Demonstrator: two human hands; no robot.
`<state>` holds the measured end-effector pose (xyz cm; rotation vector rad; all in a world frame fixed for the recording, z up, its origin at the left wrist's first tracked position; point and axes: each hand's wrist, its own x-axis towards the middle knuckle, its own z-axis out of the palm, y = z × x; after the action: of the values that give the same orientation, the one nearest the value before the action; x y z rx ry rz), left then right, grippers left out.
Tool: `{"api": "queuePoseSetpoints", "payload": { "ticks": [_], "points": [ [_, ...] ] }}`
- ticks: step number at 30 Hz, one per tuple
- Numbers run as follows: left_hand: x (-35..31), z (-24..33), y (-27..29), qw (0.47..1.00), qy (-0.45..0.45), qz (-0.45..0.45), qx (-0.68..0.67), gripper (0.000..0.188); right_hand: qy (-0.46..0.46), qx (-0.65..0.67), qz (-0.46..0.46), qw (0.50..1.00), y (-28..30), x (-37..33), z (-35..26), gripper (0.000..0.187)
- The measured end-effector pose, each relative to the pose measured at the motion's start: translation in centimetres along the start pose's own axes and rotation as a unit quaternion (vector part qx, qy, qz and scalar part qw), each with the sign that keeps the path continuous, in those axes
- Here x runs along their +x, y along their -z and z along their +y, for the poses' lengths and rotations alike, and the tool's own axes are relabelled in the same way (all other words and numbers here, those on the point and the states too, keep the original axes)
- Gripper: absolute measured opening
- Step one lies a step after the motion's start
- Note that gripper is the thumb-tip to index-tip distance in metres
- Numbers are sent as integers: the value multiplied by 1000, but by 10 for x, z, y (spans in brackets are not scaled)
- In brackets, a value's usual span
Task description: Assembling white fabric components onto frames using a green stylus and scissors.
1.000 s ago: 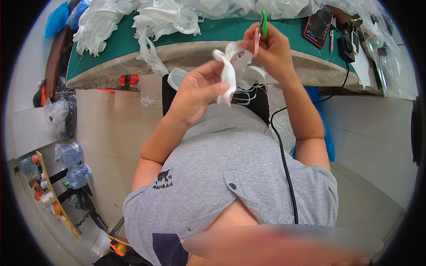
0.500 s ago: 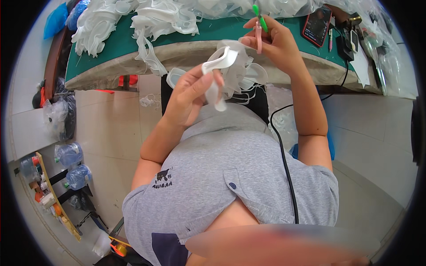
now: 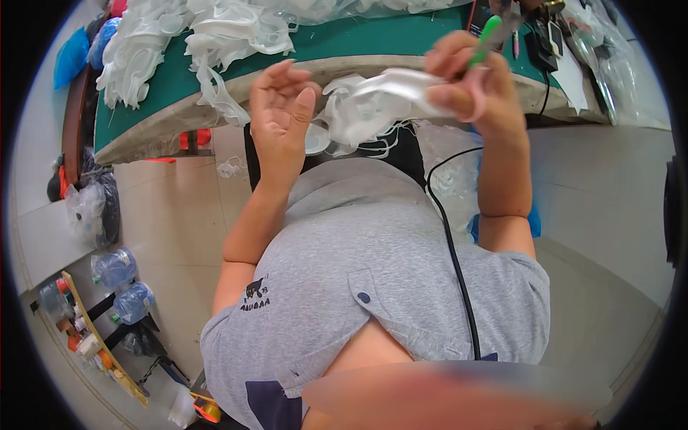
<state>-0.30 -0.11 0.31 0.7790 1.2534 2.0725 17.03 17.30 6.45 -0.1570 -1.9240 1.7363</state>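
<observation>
My right hand [image 3: 476, 89] is closed around small scissors with a pink loop handle [image 3: 475, 107] and a green part [image 3: 489, 32]; motion blurs their grey blade. The same hand pinches one end of a white, smooth, curved fabric piece [image 3: 405, 79], which stretches out to the left. Under it, over my lap at the table edge, lies a bunch of similar thin white pieces [image 3: 358, 118] with white cords [image 3: 390, 143]. My left hand [image 3: 278, 118] is raised beside this bunch, fingers spread and loosely bent, holding nothing.
Heaps of white pieces [image 3: 233, 32] cover the back left of the green table [image 3: 344, 39]. At the right are a partly hidden phone [image 3: 479, 16], a black box [image 3: 541, 54] and clear plastic [image 3: 609, 79]. A black cable [image 3: 446, 222] runs down across my shirt. Water bottles [image 3: 115, 267] stand lower left.
My left hand has let go of the white piece and opened, moving up and left. The right hand, with the scissors, has come right and down and now holds the white piece.
</observation>
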Motion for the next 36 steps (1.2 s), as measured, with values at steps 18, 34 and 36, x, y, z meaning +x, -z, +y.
{"api": "queuePoseSetpoints", "payload": {
  "ticks": [18,34,36],
  "points": [
    [19,-123,-26,732,-168,-264,605,49,-469,-396,198,765,99,-191,4,21],
    [11,-81,-40,811,-229,-241,482,10,-88,-436,12,896,75,19,52,14],
    [5,-51,-37,910,-81,-222,339,10,-85,-473,-35,876,66,41,30,18]
  ]
}}
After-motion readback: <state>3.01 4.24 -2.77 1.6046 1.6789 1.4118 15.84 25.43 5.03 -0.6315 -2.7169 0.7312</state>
